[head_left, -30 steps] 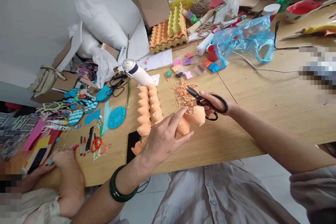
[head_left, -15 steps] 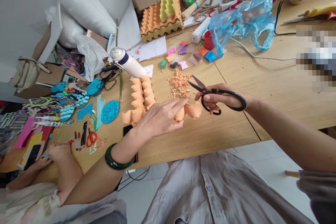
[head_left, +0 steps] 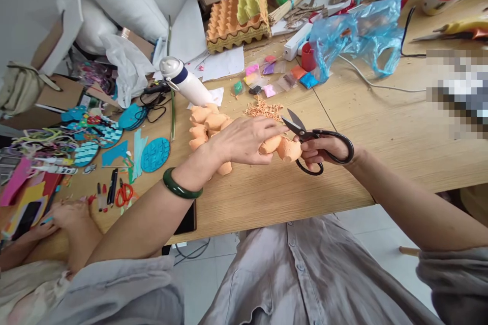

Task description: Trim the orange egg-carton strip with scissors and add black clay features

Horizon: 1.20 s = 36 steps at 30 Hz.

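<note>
Left of the flask [head_left: 190, 86], a second person's hands [head_left: 70, 213] are seen well apart; no contact from that side is threatened. Nearer the wearer than the flask, a dark flat slab [head_left: 187, 219] is partly overhung by the left forearm; it could be pushed toward the table edge if the elbow is swung. Just nearer than the flask, orange carton cups [head_left: 198, 132] are crowded beside the left wrist; they could be dragged or crushed if the wrist is lowered, and the flask itself could be nudged by them.

Nearer and to the right of the flask, an orange carton piece [head_left: 288, 149] is held by the left hand [head_left: 244, 137], its fingers closed over one cup; thin pulp could be dented or torn by too firm a pinch, or the piece could be twisted by too loose one. Right of the flask, orange scraps [head_left: 263, 109] are strewn; they could be scattered by a sweep of the fingers. Farther right, the black scissors [head_left: 305, 134] are held by the right hand [head_left: 330, 147], the blades parted; since their tips are close to the left fingertips, skin could be nicked by a hasty closing, or a cup split by a skewed cut.
</note>
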Motion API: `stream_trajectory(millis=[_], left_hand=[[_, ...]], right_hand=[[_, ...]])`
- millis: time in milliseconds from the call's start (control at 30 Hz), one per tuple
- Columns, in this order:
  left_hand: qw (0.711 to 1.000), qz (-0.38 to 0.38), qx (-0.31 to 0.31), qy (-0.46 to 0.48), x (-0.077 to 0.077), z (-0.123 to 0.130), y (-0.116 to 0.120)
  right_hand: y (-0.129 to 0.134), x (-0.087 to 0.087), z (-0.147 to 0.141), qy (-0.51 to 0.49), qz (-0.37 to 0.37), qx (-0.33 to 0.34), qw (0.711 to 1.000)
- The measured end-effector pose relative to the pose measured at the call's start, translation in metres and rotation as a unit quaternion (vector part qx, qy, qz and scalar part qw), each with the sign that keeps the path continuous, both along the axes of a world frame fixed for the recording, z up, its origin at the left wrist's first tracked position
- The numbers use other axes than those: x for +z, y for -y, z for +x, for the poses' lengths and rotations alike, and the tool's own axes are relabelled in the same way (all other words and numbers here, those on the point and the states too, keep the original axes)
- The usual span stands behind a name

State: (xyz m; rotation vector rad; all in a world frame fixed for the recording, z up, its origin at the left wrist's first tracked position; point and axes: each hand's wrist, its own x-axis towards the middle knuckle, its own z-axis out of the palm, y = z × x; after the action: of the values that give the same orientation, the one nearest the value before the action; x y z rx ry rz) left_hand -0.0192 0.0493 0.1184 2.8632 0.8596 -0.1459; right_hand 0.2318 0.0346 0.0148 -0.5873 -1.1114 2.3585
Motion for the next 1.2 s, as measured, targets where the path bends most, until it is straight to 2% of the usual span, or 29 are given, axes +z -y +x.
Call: stream_trajectory(millis=[100,133,200,233,267,333,367,400,433,533,567,600,667,833,1000,1100,1200], left_hand=[[0.995,0.012,-0.005,0.098,-0.003,-0.010,-0.004],[0.991,0.020,0.016,0.131,-0.004,-0.015,-0.002],[0.971,0.056,0.099,0.211,-0.011,-0.023,0.004],[0.949,0.084,0.159,0.259,-0.017,-0.026,0.009],[0.914,0.119,0.225,0.316,-0.024,-0.028,0.014],[0.818,0.173,0.342,0.429,-0.042,-0.028,0.024],[0.786,0.162,0.374,0.464,-0.051,-0.027,0.027],[0.763,0.119,0.394,0.498,-0.060,-0.023,0.030],[0.739,0.042,0.408,0.534,-0.068,-0.018,0.032],[0.623,-0.250,0.410,0.618,-0.083,0.002,0.033],[0.588,-0.302,0.402,0.634,-0.086,0.010,0.032],[0.564,-0.325,0.388,0.653,-0.089,0.016,0.031],[0.529,-0.300,0.375,0.700,-0.095,0.026,0.030],[0.487,-0.229,0.403,0.741,-0.112,0.027,0.029],[0.446,-0.252,0.461,0.725,-0.118,0.011,0.028],[0.472,-0.277,0.469,0.693,-0.119,0.002,0.027],[0.492,-0.283,0.473,0.674,-0.121,-0.002,0.027]], right_hand=[[0.000,-0.001,0.002,-0.009,-0.003,-0.035,0.999],[-0.001,-0.001,0.002,-0.011,-0.003,-0.049,0.999],[-0.004,0.000,0.001,-0.017,-0.001,-0.074,0.997],[-0.006,0.001,-0.001,-0.021,0.001,-0.086,0.996],[-0.009,0.002,-0.004,-0.023,0.004,-0.098,0.995],[-0.013,0.004,-0.012,-0.026,0.017,-0.120,0.992],[-0.014,0.004,-0.017,-0.027,0.025,-0.127,0.991],[-0.015,0.005,-0.022,-0.027,0.033,-0.133,0.990],[-0.016,0.004,-0.028,-0.027,0.041,-0.137,0.989],[-0.013,0.000,-0.044,-0.026,0.068,-0.150,0.986],[-0.011,-0.003,-0.048,-0.025,0.080,-0.153,0.985],[-0.009,-0.006,-0.052,-0.024,0.093,-0.151,0.984],[-0.005,-0.011,-0.057,-0.020,0.120,-0.135,0.983],[-0.002,-0.016,-0.057,0.004,0.136,-0.099,0.986],[0.000,-0.015,-0.049,-0.001,0.087,-0.054,0.995],[0.004,-0.014,-0.047,0.020,0.084,-0.029,0.996],[0.007,-0.011,-0.047,0.055,0.121,-0.033,0.991]])
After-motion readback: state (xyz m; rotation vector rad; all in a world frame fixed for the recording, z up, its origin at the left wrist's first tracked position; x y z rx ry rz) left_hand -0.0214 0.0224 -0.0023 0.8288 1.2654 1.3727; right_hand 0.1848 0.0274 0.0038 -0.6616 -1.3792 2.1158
